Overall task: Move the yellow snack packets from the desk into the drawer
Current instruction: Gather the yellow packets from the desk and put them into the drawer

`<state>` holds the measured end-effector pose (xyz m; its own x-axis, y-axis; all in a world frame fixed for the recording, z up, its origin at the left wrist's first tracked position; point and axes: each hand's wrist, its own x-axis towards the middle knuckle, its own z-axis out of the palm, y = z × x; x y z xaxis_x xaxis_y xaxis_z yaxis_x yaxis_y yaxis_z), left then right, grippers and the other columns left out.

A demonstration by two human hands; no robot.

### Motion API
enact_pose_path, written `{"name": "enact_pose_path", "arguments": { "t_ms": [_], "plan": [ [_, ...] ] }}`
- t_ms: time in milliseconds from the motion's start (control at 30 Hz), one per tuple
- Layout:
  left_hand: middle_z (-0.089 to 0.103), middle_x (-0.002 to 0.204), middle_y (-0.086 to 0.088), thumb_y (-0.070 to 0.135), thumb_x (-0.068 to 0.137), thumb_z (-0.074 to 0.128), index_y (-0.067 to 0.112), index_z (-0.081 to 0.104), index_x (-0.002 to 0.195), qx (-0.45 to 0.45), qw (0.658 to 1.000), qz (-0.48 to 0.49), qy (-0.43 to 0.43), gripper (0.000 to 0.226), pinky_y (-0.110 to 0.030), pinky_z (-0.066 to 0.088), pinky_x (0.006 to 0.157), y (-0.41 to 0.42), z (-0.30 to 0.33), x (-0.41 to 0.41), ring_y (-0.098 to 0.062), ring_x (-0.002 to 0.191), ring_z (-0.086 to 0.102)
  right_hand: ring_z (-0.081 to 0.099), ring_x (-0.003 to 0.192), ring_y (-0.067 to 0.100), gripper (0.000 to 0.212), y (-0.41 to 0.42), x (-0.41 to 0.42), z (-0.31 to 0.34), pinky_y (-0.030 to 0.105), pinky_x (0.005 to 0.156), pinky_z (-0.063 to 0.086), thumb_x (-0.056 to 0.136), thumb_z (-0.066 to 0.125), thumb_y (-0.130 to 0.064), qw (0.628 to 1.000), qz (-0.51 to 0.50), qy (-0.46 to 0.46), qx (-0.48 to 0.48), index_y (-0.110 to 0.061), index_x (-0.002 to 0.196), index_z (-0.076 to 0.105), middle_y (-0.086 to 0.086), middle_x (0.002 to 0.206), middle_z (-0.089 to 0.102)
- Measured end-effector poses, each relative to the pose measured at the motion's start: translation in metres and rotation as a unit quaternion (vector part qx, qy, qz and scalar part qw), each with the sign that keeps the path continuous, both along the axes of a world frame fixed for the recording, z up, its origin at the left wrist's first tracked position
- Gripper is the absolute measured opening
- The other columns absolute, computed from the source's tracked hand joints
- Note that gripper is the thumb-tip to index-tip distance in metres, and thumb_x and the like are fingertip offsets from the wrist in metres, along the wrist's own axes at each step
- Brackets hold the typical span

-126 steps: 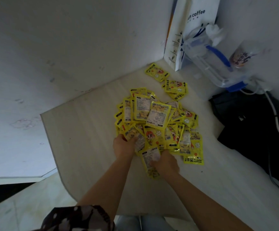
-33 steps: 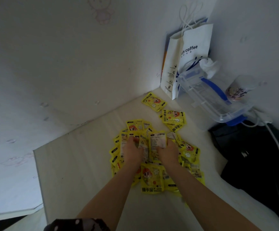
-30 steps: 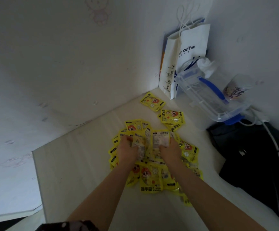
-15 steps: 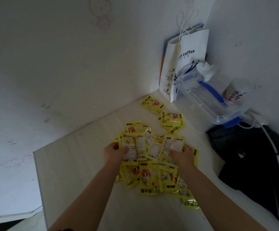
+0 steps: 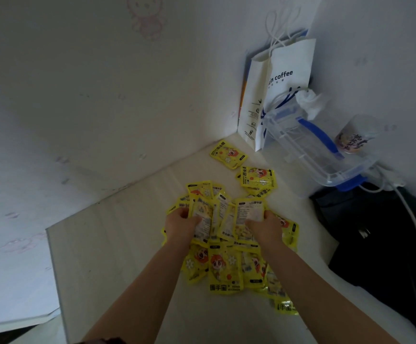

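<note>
Packets: the yellow snack packets are lying heaped on the surface, and I am holding a fanned bunch at the heap's far side.
Change: a second ago my hands were pressing down into the heap; now they are spreading to the bunch's two ends, so I judge the gathering is turning into a lift.
Left hand: my left hand is curling round the bunch's left end.
Right hand: my right hand is gripping its right end.
Strays: two packets are sitting apart near the paper bag.
Drawer: not showing.
</note>
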<state>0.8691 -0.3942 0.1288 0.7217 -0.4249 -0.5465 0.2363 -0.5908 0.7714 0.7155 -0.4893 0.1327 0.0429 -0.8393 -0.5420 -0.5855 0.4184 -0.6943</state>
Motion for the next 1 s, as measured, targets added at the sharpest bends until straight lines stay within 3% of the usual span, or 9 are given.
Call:
{"name": "enact_pose_path", "arguments": {
  "t_ms": [167,233,333,400,500,633,700,833,1000],
  "plan": [
    [0.055,0.073,0.01,0.008,0.088,0.066,0.019,0.063,0.099,0.004,1.0,-0.019,-0.006,0.016,-0.033,0.048,0.07,-0.005,0.002,0.001,-0.015,0.069,0.056,0.061,0.095,0.028,0.047,-0.005,-0.001,0.005,0.02,0.05,0.042,0.086,0.068,-0.014,0.997,0.073,0.009,-0.005,-0.007,0.13,0.053,0.014,0.123,0.062],
    [0.053,0.072,0.01,0.008,0.088,0.066,0.02,0.06,0.098,0.013,1.0,-0.024,-0.009,0.017,-0.034,0.048,0.07,-0.006,0.002,0.001,-0.014,0.067,0.055,0.059,0.092,0.025,0.05,-0.006,0.0,0.007,0.024,0.055,0.046,0.086,0.068,-0.01,0.997,0.067,-0.015,0.025,-0.007,0.132,0.051,0.014,0.125,0.061],
    [0.063,0.077,0.002,0.009,0.086,0.068,0.012,0.066,0.098,0.036,0.998,-0.048,-0.018,0.013,-0.041,0.055,0.073,-0.007,0.003,0.0,-0.026,0.079,0.065,0.061,0.105,0.031,0.058,-0.006,0.003,0.006,0.039,0.079,0.054,0.083,0.071,-0.009,0.996,0.049,-0.034,0.065,-0.008,0.136,0.048,0.013,0.128,0.059],
    [0.065,0.08,0.0,0.011,0.085,0.067,0.013,0.067,0.1,0.044,0.996,-0.066,-0.029,0.015,-0.042,0.056,0.074,-0.007,0.003,-0.002,-0.027,0.081,0.066,0.059,0.111,0.032,0.062,-0.003,0.004,0.005,0.043,0.088,0.054,0.082,0.072,-0.01,0.996,0.052,-0.035,0.069,-0.008,0.139,0.046,0.014,0.13,0.057],
    [0.067,0.089,-0.006,0.013,0.086,0.065,0.014,0.065,0.102,0.057,0.993,-0.088,-0.059,0.016,-0.036,0.052,0.065,-0.006,0.002,-0.006,-0.026,0.08,0.066,0.059,0.111,0.032,0.061,0.001,0.004,0.002,0.043,0.089,0.053,0.081,0.073,-0.008,0.996,0.059,-0.041,0.061,-0.007,0.137,0.048,0.014,0.13,0.058],
    [0.062,0.079,0.0,0.014,0.086,0.063,0.013,0.064,0.098,0.059,0.988,-0.104,-0.093,0.012,-0.033,0.048,0.061,-0.008,0.003,-0.013,-0.023,0.07,0.061,0.061,0.108,0.032,0.056,0.005,0.005,0.001,0.043,0.088,0.053,0.08,0.074,-0.01,0.998,0.049,-0.031,0.033,-0.008,0.131,0.053,0.013,0.126,0.061],
    [0.063,0.086,-0.001,0.012,0.086,0.063,0.011,0.065,0.102,0.056,0.987,-0.107,-0.103,0.017,-0.029,0.046,0.058,-0.009,0.005,-0.015,-0.021,0.07,0.059,0.061,0.106,0.032,0.053,0.007,0.005,0.002,0.047,0.09,0.053,0.079,0.075,-0.011,0.998,0.051,-0.022,0.021,-0.008,0.129,0.055,0.013,0.123,0.062],
    [0.06,0.094,-0.001,0.008,0.087,0.063,0.008,0.063,0.112,0.051,0.991,-0.091,-0.083,0.025,-0.033,0.05,0.067,-0.009,0.006,-0.015,-0.023,0.079,0.059,0.064,0.097,0.031,0.047,0.007,0.004,0.003,0.047,0.085,0.056,0.079,0.075,-0.014,0.998,0.067,0.009,-0.001,-0.007,0.123,0.06,0.014,0.115,0.066],
    [0.07,0.091,-0.009,0.011,0.084,0.067,0.01,0.067,0.095,0.032,0.994,-0.081,-0.061,0.011,-0.043,0.058,0.073,-0.004,0.004,-0.016,-0.027,0.082,0.067,0.064,0.097,0.031,0.048,0.008,0.002,0.002,0.046,0.083,0.056,0.08,0.073,-0.011,0.999,0.046,-0.025,0.012,-0.006,0.125,0.058,0.015,0.116,0.065]
  ]
}}
